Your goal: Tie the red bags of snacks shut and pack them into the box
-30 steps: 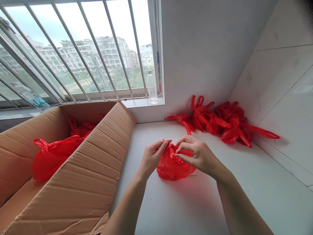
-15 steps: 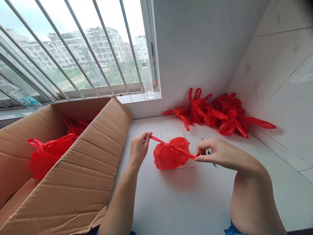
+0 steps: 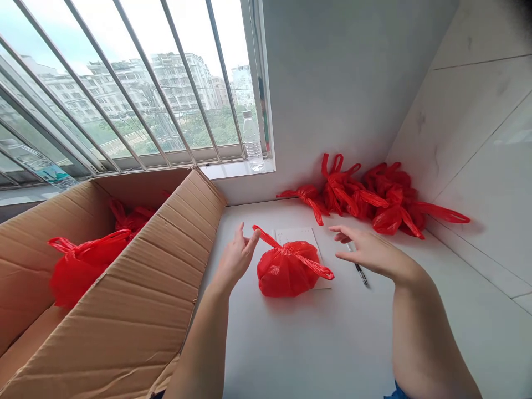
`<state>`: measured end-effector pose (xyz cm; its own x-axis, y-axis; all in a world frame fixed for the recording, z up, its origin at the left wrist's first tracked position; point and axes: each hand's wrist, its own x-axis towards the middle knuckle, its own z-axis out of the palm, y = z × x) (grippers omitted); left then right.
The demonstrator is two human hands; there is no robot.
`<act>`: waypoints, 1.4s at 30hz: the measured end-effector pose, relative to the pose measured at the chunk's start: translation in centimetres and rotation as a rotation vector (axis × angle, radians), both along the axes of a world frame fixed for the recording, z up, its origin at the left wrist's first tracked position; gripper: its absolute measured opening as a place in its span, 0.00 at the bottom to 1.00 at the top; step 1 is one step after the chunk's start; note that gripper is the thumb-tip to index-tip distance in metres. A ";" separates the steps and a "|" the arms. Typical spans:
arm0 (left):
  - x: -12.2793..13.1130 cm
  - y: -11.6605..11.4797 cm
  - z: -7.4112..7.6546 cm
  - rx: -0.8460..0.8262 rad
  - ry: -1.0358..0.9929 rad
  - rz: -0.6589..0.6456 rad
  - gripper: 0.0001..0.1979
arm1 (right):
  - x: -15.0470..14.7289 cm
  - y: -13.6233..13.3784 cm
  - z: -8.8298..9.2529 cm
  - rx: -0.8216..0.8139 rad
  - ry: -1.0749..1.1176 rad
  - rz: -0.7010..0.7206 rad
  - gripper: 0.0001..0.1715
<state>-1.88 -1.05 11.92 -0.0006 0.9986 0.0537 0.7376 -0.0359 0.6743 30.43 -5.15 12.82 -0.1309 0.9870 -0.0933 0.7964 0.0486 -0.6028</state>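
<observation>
A red plastic bag (image 3: pixel 288 274), knotted at the top, rests on a white notepad (image 3: pixel 305 235) in the middle of the table. Its two tied handles stick out, one up to the left and one to the right. My left hand (image 3: pixel 238 255) is open beside the left handle, the fingers apart and the thumb close to the handle's tip. Off to the right, my right hand (image 3: pixel 359 249) hovers open with nothing in it, above a black pen (image 3: pixel 361 274) that it partly covers.
A large cardboard box (image 3: pixel 137 299) with red bags (image 3: pixel 89 266) inside stands at the left. Several knotted red bags (image 3: pixel 366 191) are heaped against the back wall. A clear water bottle (image 3: pixel 252 141) stands on the sill of the barred window.
Both hands have let go of the bag's handles and opened. The bag has settled slightly lower in the view, its handles now slack, and more of the pen shows.
</observation>
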 end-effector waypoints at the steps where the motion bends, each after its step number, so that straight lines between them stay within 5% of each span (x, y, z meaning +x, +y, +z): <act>1: 0.1 -0.4 0.0 -0.088 0.093 -0.012 0.43 | -0.5 0.5 -0.7 0.025 -0.046 -0.009 0.36; 4: 1.2 -1.2 -0.8 -0.192 0.265 -0.124 0.41 | -3.0 1.7 -2.2 0.062 -0.092 0.076 0.41; 9: 4.3 -1.6 -2.7 -0.021 0.291 -0.368 0.24 | -7.5 2.5 -2.9 0.072 0.107 0.429 0.39; 14: 4.2 -1.1 -3.0 0.026 0.346 -0.457 0.21 | -7.3 2.4 -2.7 0.078 0.199 0.363 0.21; 20: 2.6 -1.6 -3.2 0.061 0.330 -0.460 0.18 | -5.1 1.0 -3.4 0.022 0.236 0.300 0.22; 22: 2.4 -2.2 -3.6 0.033 0.283 -0.439 0.19 | -5.0 0.6 -4.3 0.022 0.206 0.293 0.30; 25: 2.9 -2.9 -4.6 0.003 0.223 -0.330 0.35 | -5.6 0.5 -6.0 0.098 0.085 0.281 0.51; 27: 3.9 -3.2 -5.6 0.036 0.267 -0.258 0.37 | -6.6 0.6 -7.5 0.179 -0.031 0.310 0.56; 35: 6.2 -3.0 -11.1 0.057 0.427 -0.204 0.30 | -8.9 1.9 -13.4 0.293 -0.193 0.338 0.51; 42: 5.9 -3.0 -12.0 0.106 0.426 -0.203 0.28 | -8.8 1.9 -13.9 0.303 -0.147 0.316 0.46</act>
<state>4.06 -4.04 -0.06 0.2377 0.9652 0.1088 0.9184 -0.2598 0.2983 21.60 -3.21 -1.13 -0.4365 0.8865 0.1536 0.7901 0.4593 -0.4058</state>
